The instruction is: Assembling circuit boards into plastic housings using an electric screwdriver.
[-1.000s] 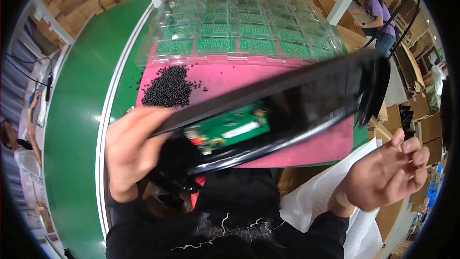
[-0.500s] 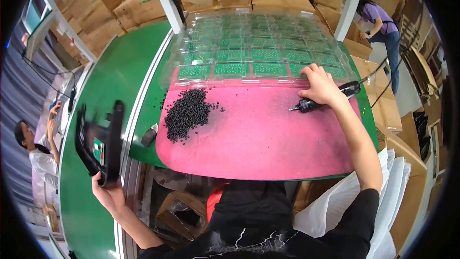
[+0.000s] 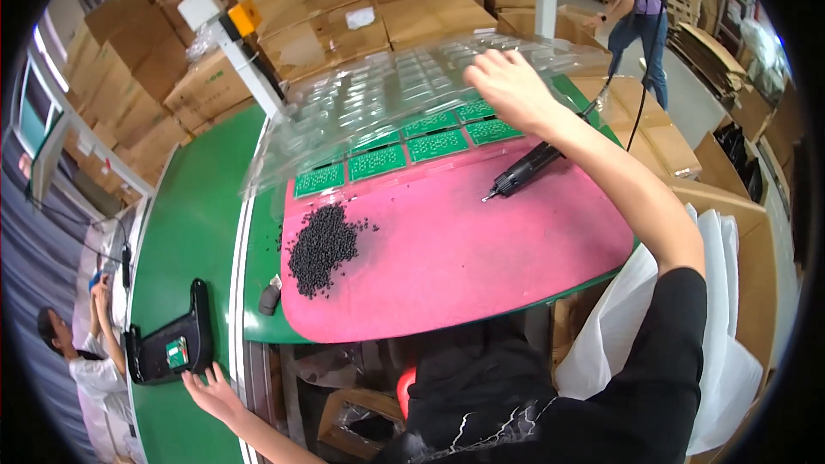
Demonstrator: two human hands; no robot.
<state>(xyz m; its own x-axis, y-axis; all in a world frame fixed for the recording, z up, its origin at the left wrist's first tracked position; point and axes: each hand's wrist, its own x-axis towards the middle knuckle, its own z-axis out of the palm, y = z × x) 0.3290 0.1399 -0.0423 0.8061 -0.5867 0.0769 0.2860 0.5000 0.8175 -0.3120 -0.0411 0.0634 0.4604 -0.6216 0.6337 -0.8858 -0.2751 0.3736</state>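
My right hand (image 3: 509, 90) grips the near edge of a clear plastic blister tray (image 3: 365, 107), which is tilted up. Under it, green circuit boards (image 3: 376, 163) lie in rows at the far side of the pink mat (image 3: 464, 249). A black electric screwdriver (image 3: 520, 174) lies on the mat below my right forearm. To the left, a black plastic housing (image 3: 199, 326) with a small green board (image 3: 176, 352) inside rests on the green belt (image 3: 193, 198). My left hand (image 3: 216, 395) is at the housing's near edge, fingers apart, not gripping it.
A pile of small black screws (image 3: 322, 249) covers the mat's left part. Beside the mat sits a small dark lump (image 3: 270, 296). White foam sheets (image 3: 687, 309) stand in a carton at right. Cardboard boxes (image 3: 318, 26) are stacked behind. Two other people work farther off.
The black housing has gone from my raised left hand down onto the belt, and those fingers have opened. My right hand has moved up and away, lifting the clear tray off the boards.
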